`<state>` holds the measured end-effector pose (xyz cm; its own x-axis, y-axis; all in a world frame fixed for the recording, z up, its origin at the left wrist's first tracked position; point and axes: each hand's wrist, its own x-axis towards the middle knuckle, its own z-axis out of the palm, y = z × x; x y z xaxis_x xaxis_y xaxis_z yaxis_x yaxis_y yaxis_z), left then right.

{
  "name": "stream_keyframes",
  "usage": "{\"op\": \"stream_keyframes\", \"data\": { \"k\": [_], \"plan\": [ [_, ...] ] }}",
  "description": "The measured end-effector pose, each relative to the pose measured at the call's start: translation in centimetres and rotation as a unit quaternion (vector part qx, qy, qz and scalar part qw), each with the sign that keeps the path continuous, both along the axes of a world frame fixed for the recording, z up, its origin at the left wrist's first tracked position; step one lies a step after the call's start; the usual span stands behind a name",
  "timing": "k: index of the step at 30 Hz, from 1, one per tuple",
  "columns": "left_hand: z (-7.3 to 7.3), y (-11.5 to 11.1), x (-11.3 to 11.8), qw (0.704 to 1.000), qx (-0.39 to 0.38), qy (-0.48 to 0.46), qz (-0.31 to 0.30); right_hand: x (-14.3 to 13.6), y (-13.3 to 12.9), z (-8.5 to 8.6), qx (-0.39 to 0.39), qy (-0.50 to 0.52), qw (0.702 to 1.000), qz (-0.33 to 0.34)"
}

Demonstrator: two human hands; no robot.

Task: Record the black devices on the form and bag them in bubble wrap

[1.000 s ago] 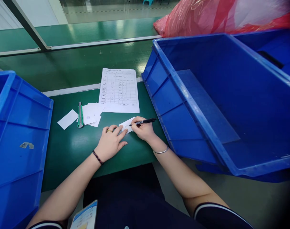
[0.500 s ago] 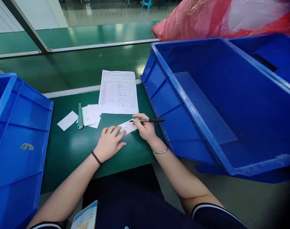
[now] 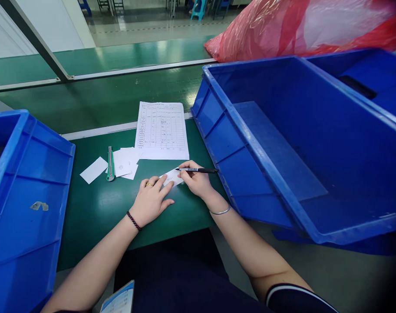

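Note:
A small white card (image 3: 172, 177) with a few handwritten marks lies on the green table (image 3: 126, 234). My left hand (image 3: 152, 198) rests spread beside it, its fingertips on the card's left edge. In my right hand (image 3: 197, 181) is a black marker pen (image 3: 198, 170), its tip pointing left at the card's upper edge. My right fingers cover the card's right end. Beyond the card lies a printed form (image 3: 162, 130) with a table and some handwriting. To the left, a green utility knife (image 3: 110, 164) lies beside a loose pile of white cards (image 3: 126, 161), with a single blank card (image 3: 94, 170) farther left.
A large blue bin (image 3: 240, 152) stands close to my right arm, with another blue bin (image 3: 374, 69) behind it. On the left is another blue bin (image 3: 38, 182). A red and clear plastic bag (image 3: 276, 30) sits at the back right, past a metal-edged ledge.
The camera view has tilted up slightly, so everything sits lower in the picture. The marker pen has shifted a little left over the card, and my left hand stays on it.

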<state>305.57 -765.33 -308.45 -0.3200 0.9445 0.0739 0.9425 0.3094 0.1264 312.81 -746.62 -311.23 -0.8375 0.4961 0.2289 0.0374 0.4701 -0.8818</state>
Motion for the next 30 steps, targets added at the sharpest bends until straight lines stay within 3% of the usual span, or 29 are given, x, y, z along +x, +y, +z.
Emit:
{"op": "stream_keyframes", "data": {
  "k": [8, 30],
  "plan": [
    [-0.02, 0.18, 0.09, 1.0, -0.009, 0.016, 0.003, -0.02, -0.07, 0.24, 0.044, 0.035, 0.998, -0.028],
    [-0.25, 0.34, 0.16, 1.0, -0.018, 0.024, 0.008, -0.03, -0.24, -0.49, 0.128, 0.036, 0.991, 0.02]
  ]
}}
